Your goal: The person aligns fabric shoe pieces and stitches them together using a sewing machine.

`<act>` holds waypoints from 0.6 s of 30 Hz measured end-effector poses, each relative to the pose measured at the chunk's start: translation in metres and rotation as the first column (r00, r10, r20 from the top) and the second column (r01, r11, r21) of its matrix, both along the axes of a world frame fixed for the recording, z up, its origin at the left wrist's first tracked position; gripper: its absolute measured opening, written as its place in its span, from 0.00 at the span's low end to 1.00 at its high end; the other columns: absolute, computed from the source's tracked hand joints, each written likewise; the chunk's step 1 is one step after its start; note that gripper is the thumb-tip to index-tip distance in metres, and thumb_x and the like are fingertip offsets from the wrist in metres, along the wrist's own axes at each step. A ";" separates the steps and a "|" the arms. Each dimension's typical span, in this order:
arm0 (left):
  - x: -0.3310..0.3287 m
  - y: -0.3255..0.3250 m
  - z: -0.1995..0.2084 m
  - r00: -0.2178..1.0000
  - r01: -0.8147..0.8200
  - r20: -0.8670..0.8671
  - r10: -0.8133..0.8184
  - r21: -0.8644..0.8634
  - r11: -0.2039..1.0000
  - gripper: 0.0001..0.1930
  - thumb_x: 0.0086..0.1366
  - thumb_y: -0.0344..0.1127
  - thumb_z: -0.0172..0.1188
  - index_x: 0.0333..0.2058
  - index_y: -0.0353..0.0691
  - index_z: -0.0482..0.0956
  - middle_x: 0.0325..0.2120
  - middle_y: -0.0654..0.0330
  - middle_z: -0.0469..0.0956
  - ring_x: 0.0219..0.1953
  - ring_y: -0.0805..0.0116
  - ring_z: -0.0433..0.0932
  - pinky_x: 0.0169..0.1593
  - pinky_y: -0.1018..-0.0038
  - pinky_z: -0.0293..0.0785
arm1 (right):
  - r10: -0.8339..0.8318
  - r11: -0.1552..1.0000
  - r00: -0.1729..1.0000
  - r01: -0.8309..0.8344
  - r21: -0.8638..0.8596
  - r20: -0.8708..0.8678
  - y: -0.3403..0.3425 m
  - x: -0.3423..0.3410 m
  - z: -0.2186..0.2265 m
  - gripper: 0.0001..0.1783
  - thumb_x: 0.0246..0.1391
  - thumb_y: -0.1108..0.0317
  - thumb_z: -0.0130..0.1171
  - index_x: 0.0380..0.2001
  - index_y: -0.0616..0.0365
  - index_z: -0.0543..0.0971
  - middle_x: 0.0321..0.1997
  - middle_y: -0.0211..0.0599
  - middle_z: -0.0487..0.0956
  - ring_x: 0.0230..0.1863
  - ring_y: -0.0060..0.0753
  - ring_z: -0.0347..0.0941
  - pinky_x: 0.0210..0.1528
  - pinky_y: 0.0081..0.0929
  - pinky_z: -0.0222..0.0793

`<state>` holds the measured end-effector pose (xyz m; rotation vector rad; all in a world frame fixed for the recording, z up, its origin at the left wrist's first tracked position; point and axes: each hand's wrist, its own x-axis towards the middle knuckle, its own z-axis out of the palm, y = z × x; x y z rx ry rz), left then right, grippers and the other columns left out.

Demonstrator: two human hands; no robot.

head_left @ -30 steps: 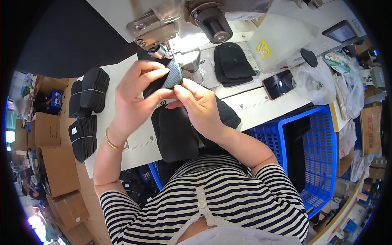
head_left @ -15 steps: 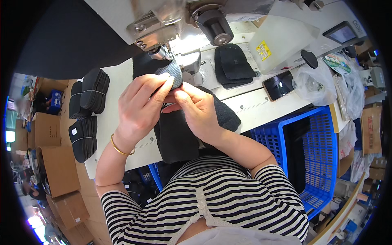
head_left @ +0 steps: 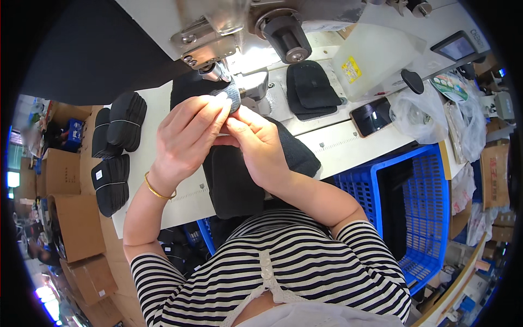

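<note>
Left hand (head_left: 188, 137) and right hand (head_left: 260, 147) pinch close together.

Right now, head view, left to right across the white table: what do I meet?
Tied black pad bundles → left hand → right hand → loose black pads → phone → clear plastic bag

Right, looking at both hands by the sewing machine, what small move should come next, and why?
Perhaps ease the grey fabric slightly toward the metal presser foot: the left hand and right hand hold its near end, and its far end lies close to the foot.
</note>
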<state>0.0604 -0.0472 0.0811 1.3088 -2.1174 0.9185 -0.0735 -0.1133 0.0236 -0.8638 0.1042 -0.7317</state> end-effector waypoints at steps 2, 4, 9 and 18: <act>0.002 -0.002 -0.003 1.000 -0.010 -0.007 0.010 -0.007 1.000 0.20 0.39 0.27 0.62 0.36 0.28 0.82 0.37 0.53 0.80 0.41 0.58 0.80 0.41 0.67 0.82 | 0.009 1.000 1.000 -0.009 0.006 0.000 -0.001 0.002 0.001 0.16 0.68 0.73 0.43 0.54 0.66 0.73 0.50 0.36 0.77 0.50 0.23 0.75 0.53 0.26 0.76; 0.007 -0.003 -0.006 0.999 -0.035 0.005 0.035 -0.033 0.999 0.20 0.39 0.28 0.61 0.36 0.28 0.82 0.37 0.54 0.80 0.42 0.59 0.80 0.42 0.68 0.81 | 0.024 0.999 1.000 -0.024 0.046 0.014 -0.001 0.006 0.003 0.17 0.67 0.74 0.43 0.55 0.66 0.72 0.52 0.36 0.76 0.52 0.24 0.74 0.55 0.28 0.74; 0.003 -0.007 0.001 0.997 -0.081 0.018 0.081 -0.026 0.996 0.21 0.39 0.28 0.60 0.37 0.28 0.81 0.38 0.54 0.80 0.42 0.61 0.80 0.44 0.68 0.80 | 0.004 0.997 0.999 -0.001 0.072 -0.037 0.000 0.007 0.008 0.18 0.67 0.75 0.45 0.58 0.66 0.70 0.54 0.37 0.76 0.53 0.24 0.74 0.57 0.26 0.73; 0.003 -0.013 -0.003 0.995 -0.096 0.021 0.098 -0.082 0.992 0.19 0.38 0.28 0.59 0.34 0.28 0.80 0.37 0.54 0.80 0.39 0.60 0.80 0.43 0.67 0.80 | 0.005 0.997 1.000 -0.006 0.079 0.018 0.003 0.008 0.009 0.25 0.64 0.79 0.45 0.64 0.69 0.63 0.63 0.41 0.71 0.59 0.25 0.70 0.61 0.26 0.68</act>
